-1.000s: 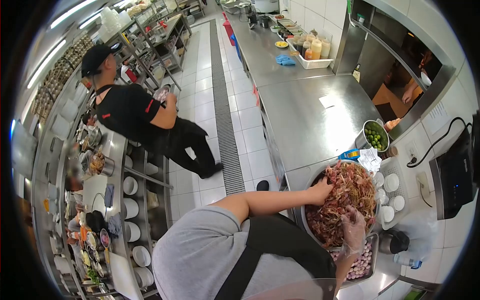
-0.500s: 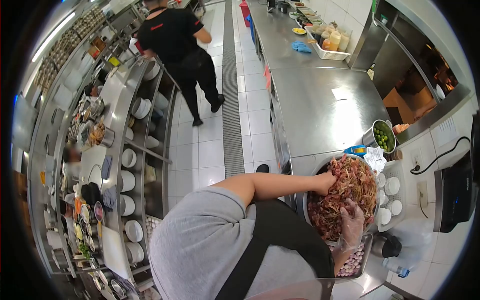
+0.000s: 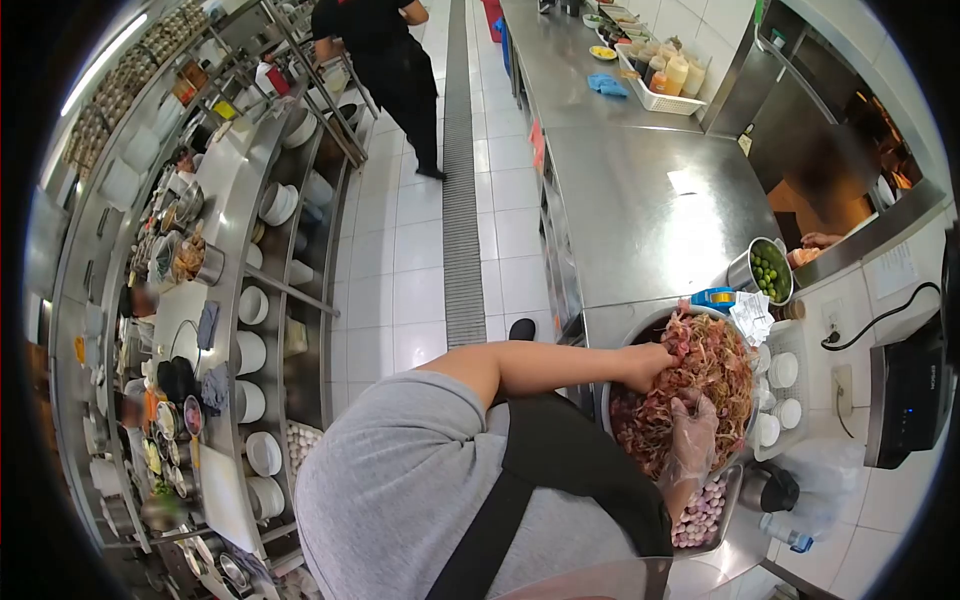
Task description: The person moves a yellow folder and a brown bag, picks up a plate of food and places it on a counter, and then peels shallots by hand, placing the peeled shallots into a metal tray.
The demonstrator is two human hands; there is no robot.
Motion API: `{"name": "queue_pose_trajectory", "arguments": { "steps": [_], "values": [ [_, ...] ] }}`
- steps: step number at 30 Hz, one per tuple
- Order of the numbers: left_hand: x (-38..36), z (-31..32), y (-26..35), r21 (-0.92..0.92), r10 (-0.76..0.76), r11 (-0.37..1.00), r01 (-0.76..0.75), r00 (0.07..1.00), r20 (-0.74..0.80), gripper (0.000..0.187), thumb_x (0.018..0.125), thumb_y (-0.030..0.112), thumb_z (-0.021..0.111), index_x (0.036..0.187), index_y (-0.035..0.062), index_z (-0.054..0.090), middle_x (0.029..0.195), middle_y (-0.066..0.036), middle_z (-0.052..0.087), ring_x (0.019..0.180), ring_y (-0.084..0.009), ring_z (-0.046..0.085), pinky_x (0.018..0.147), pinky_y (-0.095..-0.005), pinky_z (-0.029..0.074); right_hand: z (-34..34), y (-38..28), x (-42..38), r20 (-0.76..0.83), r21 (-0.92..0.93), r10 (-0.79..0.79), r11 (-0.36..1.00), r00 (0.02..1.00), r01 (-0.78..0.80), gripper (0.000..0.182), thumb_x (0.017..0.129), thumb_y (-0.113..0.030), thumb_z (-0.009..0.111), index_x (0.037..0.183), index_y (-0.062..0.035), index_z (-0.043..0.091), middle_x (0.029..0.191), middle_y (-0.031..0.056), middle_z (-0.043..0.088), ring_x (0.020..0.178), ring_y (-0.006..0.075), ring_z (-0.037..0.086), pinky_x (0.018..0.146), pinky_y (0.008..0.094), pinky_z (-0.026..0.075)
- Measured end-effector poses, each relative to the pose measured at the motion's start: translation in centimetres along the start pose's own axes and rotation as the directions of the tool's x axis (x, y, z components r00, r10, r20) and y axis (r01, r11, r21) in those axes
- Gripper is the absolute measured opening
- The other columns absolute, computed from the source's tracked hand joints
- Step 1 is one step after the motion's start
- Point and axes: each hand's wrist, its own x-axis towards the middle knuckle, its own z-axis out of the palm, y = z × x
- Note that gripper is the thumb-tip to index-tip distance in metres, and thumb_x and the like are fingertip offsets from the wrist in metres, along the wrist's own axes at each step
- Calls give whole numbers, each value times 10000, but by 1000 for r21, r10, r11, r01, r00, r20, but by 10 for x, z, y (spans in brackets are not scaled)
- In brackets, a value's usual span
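Note:
A large metal bowl holds a heap of raw sliced meat mixed with pale thin strands. From the upper left my left hand reaches in, closed on a clump of the meat, its fingertips partly buried. My right hand, in a clear plastic glove, lies on the near side of the heap with its fingers curled into the mix. Below the bowl, partly under my right forearm, a metal tray contains small peeled purple-white shallots or onions.
Beyond the bowl stand a pot of green limes, a blue tape dispenser and a basket of white cups. A plastic bottle lies lower right. A co-worker in black is in the aisle, beside a shelving counter.
My right hand has moved slightly up and left, and its spread fingers have curled into the meat. My left hand stays nearly in place. The co-worker has walked farther up the aisle.

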Motion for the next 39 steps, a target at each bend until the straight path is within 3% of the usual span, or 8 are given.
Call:
{"name": "queue_pose_trajectory", "arguments": {
  "steps": [10, 16, 24, 26, 31, 35, 37, 39],
  "values": [
    [-17, -10, 21, 72, 187, 979, -190, 981, 47, 513, 674, 157, 749, 1154, 90, 582, 1020, -212, 610, 1011, -419, 606, 847, -497, 498, 18, 50, 11, -271, -322, -78, 947, 960, -14, 410, 878, -103, 564, 1286, -62, 581, 1264, 190, 600, 1188, 365, 562, 1011, 436, 442],
    [-17, 7, 24, 391, -143, 917, 79, 980, 139, 530, 751, 46, 704, 1232, -20, 491, 1178, -300, 547, 1086, -434, 593, 891, -468, 523, 12, 34, -4, -214, -348, -169, 933, 962, 87, 341, 855, -115, 644, 1194, -83, 651, 1181, 176, 627, 1116, 370, 584, 979, 425, 464],
    [-50, -1, 65, 672, 123, 733, -103, 992, 18, 579, 792, -1, 634, 1319, -72, 403, 1159, -300, 512, 1163, -448, 539, 962, -434, 485, -59, 13, -22, 97, 284, 33, 957, 995, -59, 269, 874, -135, 698, 1135, -75, 721, 1188, 139, 668, 1055, 236, 649, 943, 345, 492],
    [-46, -20, 86, 345, 60, 936, -64, 998, 21, 534, 806, 6, 632, 1296, -30, 423, 1136, -286, 507, 1153, -430, 538, 932, -433, 489, -79, 6, -27, -11, 186, -28, 982, 1000, 29, 275, 860, -73, 699, 1135, -65, 718, 1102, 137, 687, 959, 213, 659, 889, 330, 507],
    [-37, -30, 89, 308, 102, 946, -95, 995, -4, 299, 817, 47, 650, 1100, 16, 557, 1022, -206, 590, 1020, -377, 610, 810, -437, 526, -116, 21, -28, -402, 12, 205, 976, 893, -218, 307, 890, -155, 671, 1165, -21, 697, 1014, 143, 694, 927, 214, 645, 849, 340, 498],
    [-28, -28, 71, 226, 120, 966, -122, 992, 22, 78, 819, 71, 670, 878, 23, 652, 888, -147, 646, 861, -358, 646, 750, -450, 527, -112, 78, -16, -383, 39, 243, 968, 891, -248, 365, 904, -225, 672, 1178, 16, 683, 1017, 113, 690, 901, 207, 632, 829, 338, 494],
    [-11, -40, 71, 225, 152, 964, -142, 988, -30, 79, 816, 78, 678, 867, 21, 657, 892, -157, 647, 872, -358, 646, 759, -452, 523, -98, 98, -5, -196, 460, 223, 881, 955, -111, 477, 904, -276, 691, 1264, 31, 629, 1071, 96, 688, 907, 214, 631, 832, 332, 497],
    [14, -56, 76, 218, 154, 967, -130, 983, -97, 134, 842, 105, 691, 936, 11, 674, 913, -186, 649, 915, -369, 646, 793, -453, 515, -75, 101, 7, -15, 654, 385, 702, 923, -282, 611, 902, -317, 710, 1378, 22, 532, 1087, 76, 662, 885, 174, 608, 810, 297, 491]
  ]
}}
